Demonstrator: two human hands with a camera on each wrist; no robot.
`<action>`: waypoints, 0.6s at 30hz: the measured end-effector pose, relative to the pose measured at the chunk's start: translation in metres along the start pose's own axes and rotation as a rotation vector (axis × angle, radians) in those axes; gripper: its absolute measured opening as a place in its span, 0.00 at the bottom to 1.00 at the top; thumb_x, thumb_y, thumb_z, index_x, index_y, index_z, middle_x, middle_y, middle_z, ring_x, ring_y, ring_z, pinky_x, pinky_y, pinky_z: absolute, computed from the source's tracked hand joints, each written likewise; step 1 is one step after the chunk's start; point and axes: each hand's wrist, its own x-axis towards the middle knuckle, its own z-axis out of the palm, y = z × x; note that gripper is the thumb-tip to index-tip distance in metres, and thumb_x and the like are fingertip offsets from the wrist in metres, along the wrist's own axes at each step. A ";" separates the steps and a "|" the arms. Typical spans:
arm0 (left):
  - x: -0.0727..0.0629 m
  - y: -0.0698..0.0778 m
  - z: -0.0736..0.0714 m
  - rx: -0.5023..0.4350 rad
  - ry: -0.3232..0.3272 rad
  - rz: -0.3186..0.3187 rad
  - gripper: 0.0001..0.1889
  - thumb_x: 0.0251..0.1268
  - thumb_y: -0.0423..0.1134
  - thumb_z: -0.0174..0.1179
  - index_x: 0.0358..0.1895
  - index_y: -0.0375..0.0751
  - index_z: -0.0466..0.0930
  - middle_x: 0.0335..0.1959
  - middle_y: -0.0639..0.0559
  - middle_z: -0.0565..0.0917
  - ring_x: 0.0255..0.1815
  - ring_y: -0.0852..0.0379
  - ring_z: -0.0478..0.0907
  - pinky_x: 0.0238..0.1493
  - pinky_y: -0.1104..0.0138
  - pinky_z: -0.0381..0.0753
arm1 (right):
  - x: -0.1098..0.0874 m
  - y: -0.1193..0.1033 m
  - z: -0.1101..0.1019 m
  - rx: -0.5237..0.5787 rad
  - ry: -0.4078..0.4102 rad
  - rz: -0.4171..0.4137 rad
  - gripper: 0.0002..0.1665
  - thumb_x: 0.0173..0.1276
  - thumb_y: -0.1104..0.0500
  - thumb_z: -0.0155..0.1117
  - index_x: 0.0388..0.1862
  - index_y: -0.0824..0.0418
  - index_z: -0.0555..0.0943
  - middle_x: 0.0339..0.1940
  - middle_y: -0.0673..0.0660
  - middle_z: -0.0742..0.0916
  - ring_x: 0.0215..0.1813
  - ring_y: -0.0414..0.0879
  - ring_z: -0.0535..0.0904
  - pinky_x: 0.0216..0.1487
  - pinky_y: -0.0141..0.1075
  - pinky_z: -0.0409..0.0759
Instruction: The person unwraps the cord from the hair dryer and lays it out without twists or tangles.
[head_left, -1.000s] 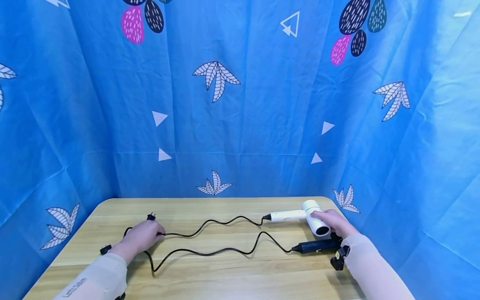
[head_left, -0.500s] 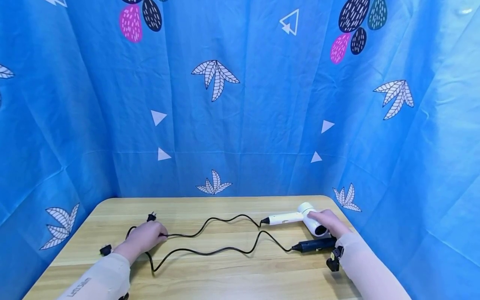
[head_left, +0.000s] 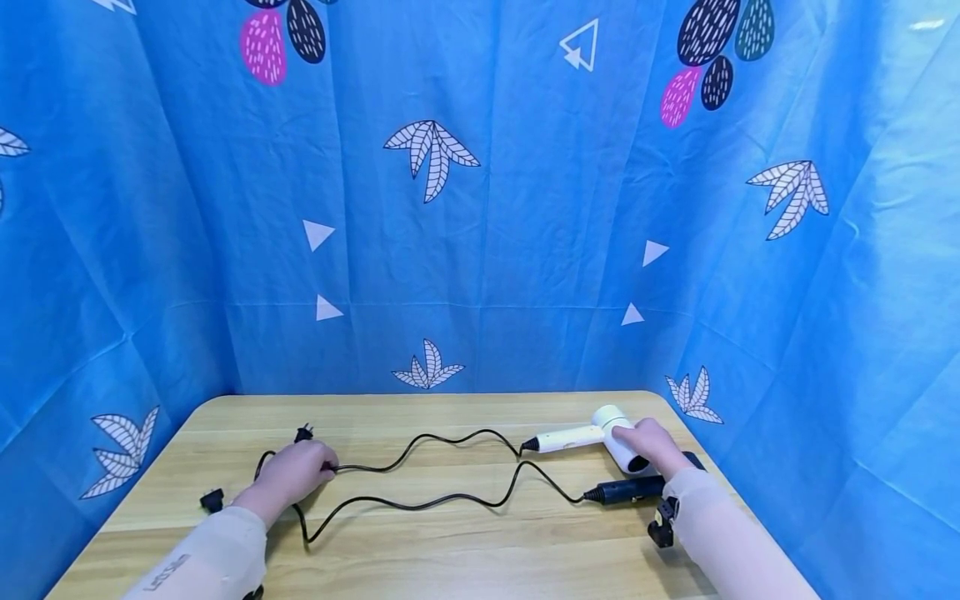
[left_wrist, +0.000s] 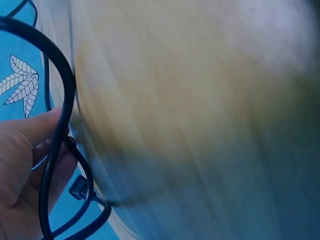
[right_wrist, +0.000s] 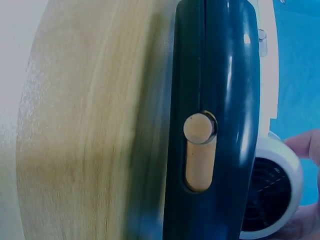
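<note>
At the table's right end my right hand (head_left: 651,442) grips a white hair dryer (head_left: 621,450) round its barrel, its handle pointing left. In the right wrist view the dryer's round grille (right_wrist: 270,190) shows beside a long dark hair straightener (right_wrist: 220,150) with a gold slider. This dark straightener (head_left: 626,490) lies just in front of the dryer, partly hidden by my right arm. On the left side my left hand (head_left: 294,471) pinches the dryer's black cord (head_left: 420,440) between thumb and fingers, near its plug (head_left: 303,432).
The straightener's cord (head_left: 435,502) winds leftward across the wooden table (head_left: 420,558) and passes under my left wrist. Its plug (head_left: 212,500) lies left of that wrist. Blue patterned curtain (head_left: 525,208) surrounds the table at the back and both sides.
My right hand has shifted the hair dryer slightly left and nearer, showing more of the straightener's far end. My left hand has edged a little right.
</note>
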 end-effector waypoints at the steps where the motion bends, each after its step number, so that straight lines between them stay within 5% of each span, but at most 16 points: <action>1: 0.000 0.001 0.000 0.007 0.004 0.006 0.02 0.60 0.35 0.71 0.32 0.45 0.86 0.33 0.56 0.85 0.35 0.54 0.82 0.39 0.56 0.82 | -0.001 -0.001 0.000 -0.010 0.003 -0.003 0.30 0.69 0.44 0.58 0.44 0.74 0.76 0.34 0.63 0.81 0.35 0.52 0.78 0.34 0.40 0.78; 10: -0.001 0.004 0.000 0.070 0.043 0.037 0.17 0.57 0.28 0.68 0.19 0.51 0.75 0.23 0.60 0.78 0.26 0.60 0.72 0.29 0.61 0.73 | -0.002 -0.005 0.002 -0.124 0.025 -0.007 0.23 0.67 0.47 0.61 0.31 0.67 0.73 0.28 0.60 0.78 0.32 0.52 0.74 0.32 0.38 0.71; 18: -0.007 0.003 -0.005 0.148 0.067 0.040 0.17 0.57 0.24 0.63 0.20 0.51 0.75 0.26 0.55 0.82 0.27 0.57 0.78 0.26 0.59 0.75 | 0.001 -0.013 0.002 -0.195 0.048 -0.042 0.34 0.68 0.50 0.62 0.57 0.80 0.71 0.44 0.70 0.81 0.41 0.57 0.77 0.45 0.49 0.78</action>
